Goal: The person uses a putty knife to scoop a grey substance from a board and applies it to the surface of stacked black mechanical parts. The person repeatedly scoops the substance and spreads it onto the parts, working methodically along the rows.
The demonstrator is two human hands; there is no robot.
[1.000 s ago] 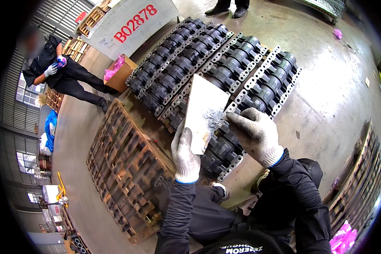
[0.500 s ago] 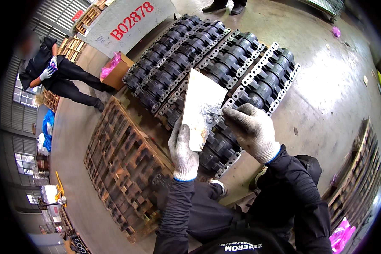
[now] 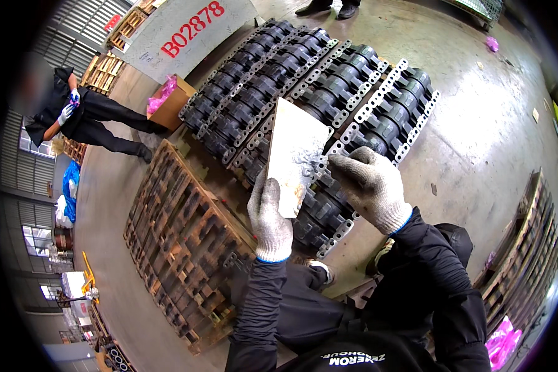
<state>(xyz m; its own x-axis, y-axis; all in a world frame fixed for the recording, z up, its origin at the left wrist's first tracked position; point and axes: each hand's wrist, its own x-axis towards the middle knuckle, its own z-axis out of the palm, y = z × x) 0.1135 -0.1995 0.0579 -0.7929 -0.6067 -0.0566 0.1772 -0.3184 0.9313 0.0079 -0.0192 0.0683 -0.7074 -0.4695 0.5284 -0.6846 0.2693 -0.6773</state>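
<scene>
board [image 3: 296, 133] held above black parts [image 3: 394, 118]
left hand [image 3: 270, 220] grips its lower end; right hand [image 3: 372, 189], fingers curled, is at its grey smear [image 3: 306, 167], cannot tell whether pinching anything.

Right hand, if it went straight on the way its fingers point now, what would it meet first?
Probably the lumpy gray patch on the white board that the left hand holds, ahead of the right hand; depth is unclear, so they may be touching.
</scene>
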